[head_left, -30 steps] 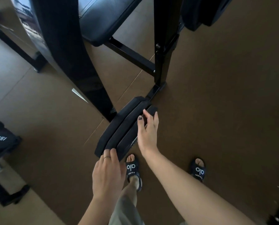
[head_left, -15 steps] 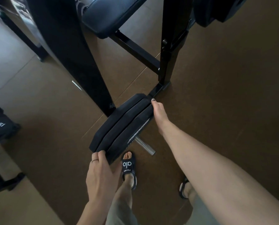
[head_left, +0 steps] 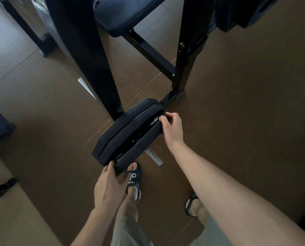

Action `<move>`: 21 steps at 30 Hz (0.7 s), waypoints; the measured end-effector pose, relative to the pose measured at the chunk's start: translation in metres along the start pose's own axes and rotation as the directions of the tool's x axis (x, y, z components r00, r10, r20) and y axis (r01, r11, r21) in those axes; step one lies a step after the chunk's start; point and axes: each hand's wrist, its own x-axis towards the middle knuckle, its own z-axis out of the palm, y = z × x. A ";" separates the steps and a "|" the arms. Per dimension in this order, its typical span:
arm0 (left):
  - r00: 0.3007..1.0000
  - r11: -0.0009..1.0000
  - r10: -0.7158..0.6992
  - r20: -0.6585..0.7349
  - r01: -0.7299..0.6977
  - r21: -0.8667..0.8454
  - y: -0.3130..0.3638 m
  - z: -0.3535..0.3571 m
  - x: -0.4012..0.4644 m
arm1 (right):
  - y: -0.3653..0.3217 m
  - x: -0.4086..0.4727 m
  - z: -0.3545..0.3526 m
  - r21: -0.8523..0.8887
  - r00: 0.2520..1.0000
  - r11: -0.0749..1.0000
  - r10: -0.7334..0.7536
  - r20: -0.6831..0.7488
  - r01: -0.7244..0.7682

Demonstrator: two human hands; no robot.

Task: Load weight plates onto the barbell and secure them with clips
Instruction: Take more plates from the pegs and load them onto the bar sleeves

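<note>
Brown floor [head_left: 237, 121] (matted) bears upright weight plates [head_left: 128, 132].

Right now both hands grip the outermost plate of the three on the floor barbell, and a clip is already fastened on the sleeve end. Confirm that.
Not quite. The head view shows the left hand and right hand gripping the outermost plate, but the barbell sleeve sticking out beyond it is bare: no clip is on it.

Bare forearms, grey-green shorts [head_left: 130, 233], black slide sandals [head_left: 134, 181] with white lettering on the strap.
</note>
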 end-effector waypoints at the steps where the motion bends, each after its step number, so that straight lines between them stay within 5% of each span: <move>1: 1.000 0.999 0.027 0.016 -0.028 0.035 -0.002 -0.001 0.003 | 0.001 -0.002 -0.003 0.002 1.000 1.000 0.006 -0.002 -0.006; 5: 0.990 0.995 0.053 0.129 -0.063 0.077 -0.003 -0.001 0.007 | 0.006 -0.006 -0.016 -0.012 1.000 1.000 0.009 0.011 -0.009; 8: 0.968 0.997 0.004 0.252 0.016 -0.076 0.002 0.000 0.013 | -0.006 0.009 -0.017 0.003 0.998 0.999 0.053 0.036 -0.053; 13: 0.904 0.955 -0.080 0.420 0.190 -0.226 -0.010 0.001 0.025 | -0.015 0.035 0.003 0.330 0.918 0.857 0.382 0.107 -0.395; 21: 0.826 0.903 -0.105 0.554 0.312 -0.294 -0.034 0.018 0.042 | 0.018 0.065 0.029 0.407 0.908 0.817 0.407 0.097 -0.409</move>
